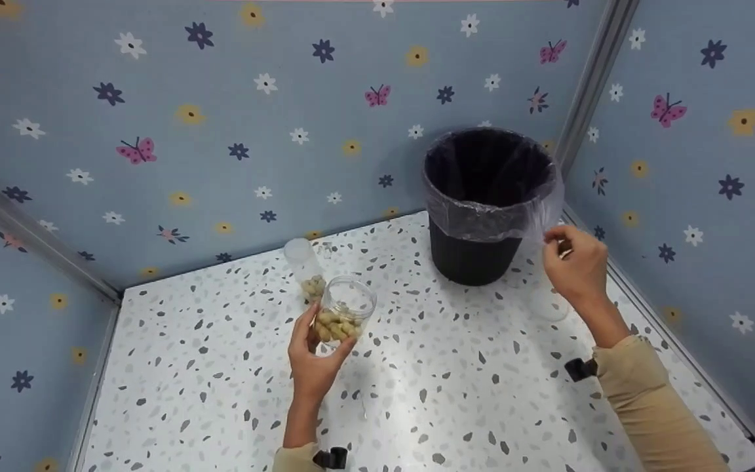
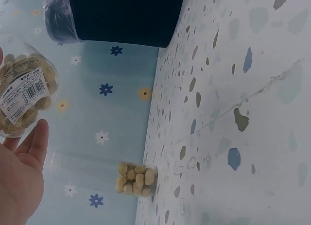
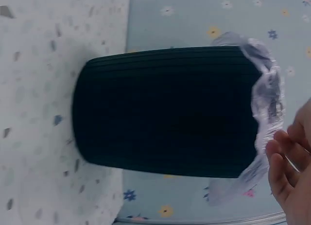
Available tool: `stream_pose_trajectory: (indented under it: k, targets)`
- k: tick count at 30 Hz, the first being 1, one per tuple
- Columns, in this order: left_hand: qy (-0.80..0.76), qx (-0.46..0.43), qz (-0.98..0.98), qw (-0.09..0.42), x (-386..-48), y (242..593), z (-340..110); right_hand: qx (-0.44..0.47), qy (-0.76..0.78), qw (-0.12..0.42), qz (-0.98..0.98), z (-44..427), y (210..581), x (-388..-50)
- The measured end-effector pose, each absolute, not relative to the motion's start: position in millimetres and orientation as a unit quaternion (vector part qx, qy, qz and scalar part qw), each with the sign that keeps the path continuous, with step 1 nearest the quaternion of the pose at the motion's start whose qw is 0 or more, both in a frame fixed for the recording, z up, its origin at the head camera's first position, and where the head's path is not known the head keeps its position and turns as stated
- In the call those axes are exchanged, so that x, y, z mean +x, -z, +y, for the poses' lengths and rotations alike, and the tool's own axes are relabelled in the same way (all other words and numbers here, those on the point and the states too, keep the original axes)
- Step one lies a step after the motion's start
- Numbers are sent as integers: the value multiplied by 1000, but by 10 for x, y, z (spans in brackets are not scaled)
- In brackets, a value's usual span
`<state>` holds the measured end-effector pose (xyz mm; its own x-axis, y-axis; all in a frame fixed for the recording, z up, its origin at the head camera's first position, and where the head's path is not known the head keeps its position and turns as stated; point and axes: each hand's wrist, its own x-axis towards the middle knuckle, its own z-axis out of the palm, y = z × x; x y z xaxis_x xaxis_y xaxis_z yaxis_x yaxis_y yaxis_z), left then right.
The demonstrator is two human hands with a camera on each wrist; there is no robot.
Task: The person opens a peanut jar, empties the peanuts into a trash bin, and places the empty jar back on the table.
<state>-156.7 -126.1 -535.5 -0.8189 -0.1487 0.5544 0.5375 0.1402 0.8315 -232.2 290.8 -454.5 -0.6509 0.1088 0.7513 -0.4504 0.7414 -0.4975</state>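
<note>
While the left hand [image 1: 314, 367] grips a jar [image 1: 338, 326] and the right hand [image 1: 578, 264] pinches the liner [image 1: 485, 223], another container [image 1: 305, 265] stands nearby.

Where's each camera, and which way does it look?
Head: on the head, looking forward and down at left hand and right hand; sleeves show too.
Left wrist: on that wrist, facing the held jar, second jar and bin; part of left hand shows.
Right wrist: on that wrist, facing the bin; part of right hand shows.
Both wrist views share the bin.
</note>
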Motion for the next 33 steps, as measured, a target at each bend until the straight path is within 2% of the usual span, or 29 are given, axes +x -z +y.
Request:
stream_pose_trajectory:
  k: [2,4,11,16,25,33]
  targets:
    - [644,-133,-704,267,-1533,5380,-1273,82,-360,419,-829,2903,4446,-2391]
    - [644,-132,-703,270,-1512,5391,-1282,56,-373,408,-831,2915,4355,-2488]
    - [647,-115,-705,267,-1467,5399,-1305,3,-394,312,-864,2980,4182,-2867]
    - [646,-109,-708,265,-1455,5394,-1329,-9,-397,280,-874,2969,4183,-2955]
    - [640,-122,-712,260,-1526,5329,-1288,-18,-392,294,-872,2960,4212,-2976]
    - [602,-164,-734,268,-1806,5053,-1200,-22,-404,319,-857,2936,4277,-2999]
